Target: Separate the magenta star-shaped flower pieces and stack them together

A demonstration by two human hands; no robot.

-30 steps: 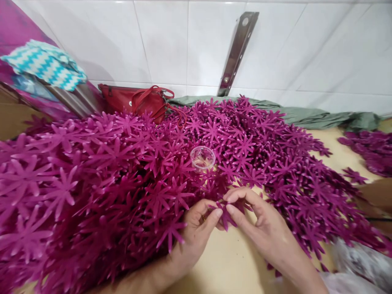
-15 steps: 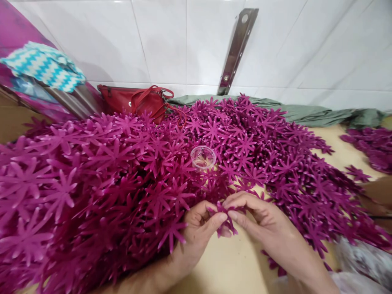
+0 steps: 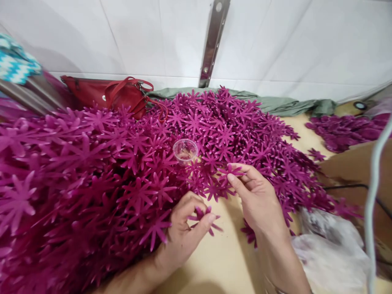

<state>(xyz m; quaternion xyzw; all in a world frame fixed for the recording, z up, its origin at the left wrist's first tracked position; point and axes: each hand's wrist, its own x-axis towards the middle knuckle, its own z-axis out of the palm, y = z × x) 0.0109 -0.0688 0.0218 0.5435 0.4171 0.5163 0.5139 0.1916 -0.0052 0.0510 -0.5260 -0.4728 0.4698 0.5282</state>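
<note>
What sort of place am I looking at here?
Perhaps a small workshop or home work corner: a great heap of purple flower-shaped pieces covers much of the yellowish surface, before a white tiled wall, with a red bag behind the heap.

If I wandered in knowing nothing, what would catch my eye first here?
Probably the huge heap of magenta flower-shaped pieces spread across the pale yellow tabletop. At its near edge, the left hand pinches one piece and the right hand another. Then the red handbag, behind the heap on the left, near the white tiled wall.
</note>
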